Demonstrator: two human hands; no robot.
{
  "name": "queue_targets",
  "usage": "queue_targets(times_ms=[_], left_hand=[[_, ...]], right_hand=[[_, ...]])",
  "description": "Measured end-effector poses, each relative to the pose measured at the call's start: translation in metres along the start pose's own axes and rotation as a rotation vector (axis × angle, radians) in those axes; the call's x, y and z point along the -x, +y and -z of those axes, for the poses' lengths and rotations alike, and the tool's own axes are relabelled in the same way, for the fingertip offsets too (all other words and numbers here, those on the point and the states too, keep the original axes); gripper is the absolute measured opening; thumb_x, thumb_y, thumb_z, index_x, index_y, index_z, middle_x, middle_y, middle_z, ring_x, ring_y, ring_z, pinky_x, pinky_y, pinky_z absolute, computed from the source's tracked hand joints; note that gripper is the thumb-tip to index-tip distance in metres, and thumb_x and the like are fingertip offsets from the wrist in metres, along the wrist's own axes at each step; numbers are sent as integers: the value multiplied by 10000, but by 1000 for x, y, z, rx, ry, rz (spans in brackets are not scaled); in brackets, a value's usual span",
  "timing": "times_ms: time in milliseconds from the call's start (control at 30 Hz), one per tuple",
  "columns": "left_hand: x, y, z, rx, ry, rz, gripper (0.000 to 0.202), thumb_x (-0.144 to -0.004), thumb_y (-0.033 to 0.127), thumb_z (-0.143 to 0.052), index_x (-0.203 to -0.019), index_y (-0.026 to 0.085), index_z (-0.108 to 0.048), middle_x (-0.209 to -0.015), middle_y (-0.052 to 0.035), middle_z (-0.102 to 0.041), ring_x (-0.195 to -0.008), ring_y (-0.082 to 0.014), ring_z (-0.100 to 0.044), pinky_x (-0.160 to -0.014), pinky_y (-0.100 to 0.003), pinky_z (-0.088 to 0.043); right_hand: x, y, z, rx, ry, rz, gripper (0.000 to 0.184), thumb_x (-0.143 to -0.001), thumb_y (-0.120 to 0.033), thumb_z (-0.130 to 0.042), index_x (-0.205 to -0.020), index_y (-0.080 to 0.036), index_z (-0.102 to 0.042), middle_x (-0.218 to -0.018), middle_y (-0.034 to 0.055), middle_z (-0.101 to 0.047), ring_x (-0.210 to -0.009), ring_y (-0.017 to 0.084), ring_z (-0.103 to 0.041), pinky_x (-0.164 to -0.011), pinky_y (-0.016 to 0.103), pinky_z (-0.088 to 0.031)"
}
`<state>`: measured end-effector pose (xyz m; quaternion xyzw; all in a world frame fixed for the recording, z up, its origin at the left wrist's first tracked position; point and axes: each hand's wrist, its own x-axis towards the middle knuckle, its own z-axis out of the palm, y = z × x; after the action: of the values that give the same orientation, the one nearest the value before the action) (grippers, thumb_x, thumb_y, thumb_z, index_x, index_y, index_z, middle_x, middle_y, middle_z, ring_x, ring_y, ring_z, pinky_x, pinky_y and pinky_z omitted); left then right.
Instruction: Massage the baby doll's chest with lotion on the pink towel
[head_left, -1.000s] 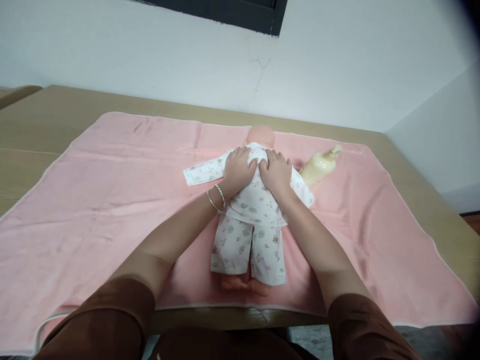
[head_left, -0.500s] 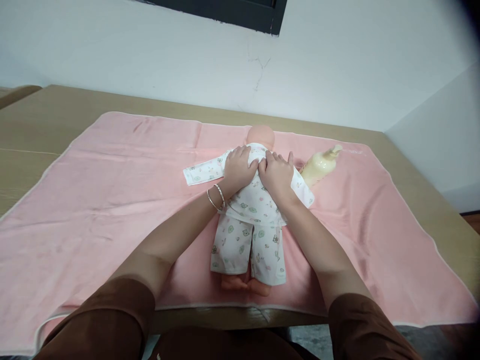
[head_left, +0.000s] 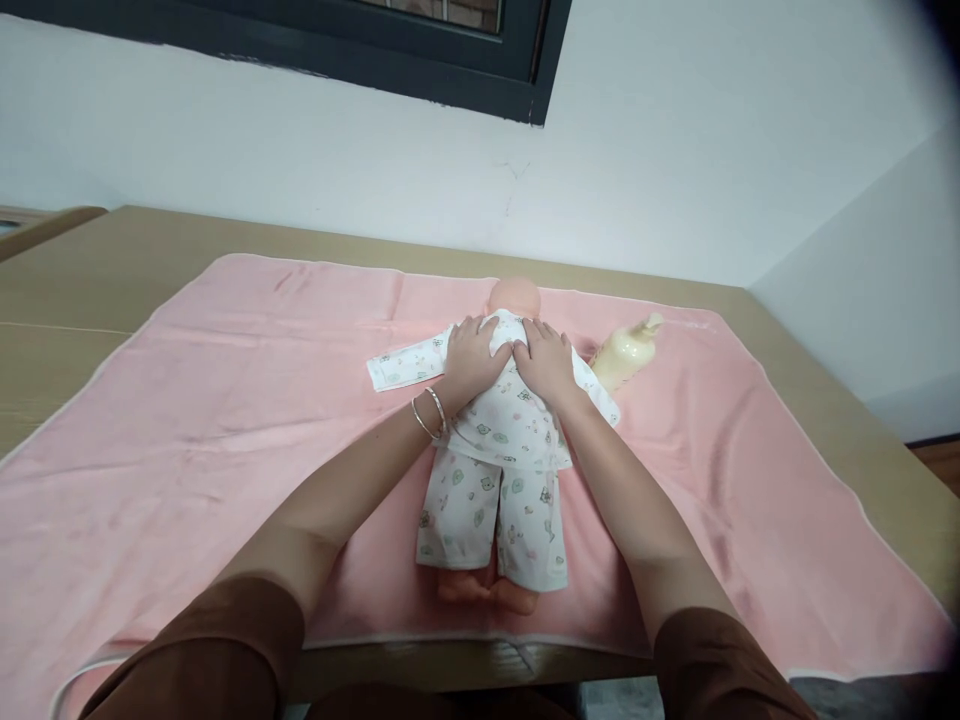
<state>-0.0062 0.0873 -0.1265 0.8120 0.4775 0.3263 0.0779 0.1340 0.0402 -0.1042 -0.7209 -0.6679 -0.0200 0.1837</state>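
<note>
A baby doll (head_left: 514, 297) in a white printed top (head_left: 499, 425) and matching trousers (head_left: 459, 510) lies on a pink blanket (head_left: 247, 430), its head toward the wall and its feet toward me. My left hand (head_left: 474, 358) rests flat on the left side of the doll's upper body, fingers pointing to the head. On the other side lies my right hand (head_left: 546, 358), likewise flat, with the thumbs nearly meeting in the middle. Neither hand grips anything. Two bangles circle my left wrist. The doll's face does not show.
A pale yellow pump bottle (head_left: 626, 352) lies tilted on the blanket, right of the doll. Under the blanket is a wooden table (head_left: 172, 228), set against a white wall (head_left: 300, 150). A dark window frame (head_left: 420, 75) sits above.
The view has tilted up slightly, showing more of the window. My right hand's fingers, raised at one edge before, now lie closer to the doll. Both hands remain on its upper body.
</note>
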Motion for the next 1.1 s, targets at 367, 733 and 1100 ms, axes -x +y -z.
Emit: queue_targets(times_ms=[367, 733, 1100], left_hand=[[14, 15, 11, -122, 68, -134, 349, -1009, 297, -385, -1136, 159, -679, -1223, -155, -678, -1173, -287, -622, -1015, -432, -497], [2, 2, 1, -16, 25, -97, 409, -956, 301, -489, -1318, 144, -597, -1384, -139, -620, -1348, -303, -524, -1167, -488, -374], [9, 8, 5, -69, 66, -53, 366, -963, 319, -464, -1226, 141, -644, -1309, -151, -664, -1281, -298, -581, -1090, -448, -457]], right_hand=[[23, -23, 10, 216, 188, 61, 458, -1034, -267, -269, -1203, -122, -668, -1038, 156, -735, -1008, 281, -677, -1232, 563, -72], [2, -1, 2, 30, 41, 86, 486, -1028, -292, -301, -1439, -139, -511, -1441, 165, -575, -1358, 299, -501, -1197, 557, -232], [12, -13, -1, 84, 165, 8, 472, -1024, -299, -297, -1290, -109, -638, -1286, 177, -682, -1215, 295, -622, -1226, 539, -154]])
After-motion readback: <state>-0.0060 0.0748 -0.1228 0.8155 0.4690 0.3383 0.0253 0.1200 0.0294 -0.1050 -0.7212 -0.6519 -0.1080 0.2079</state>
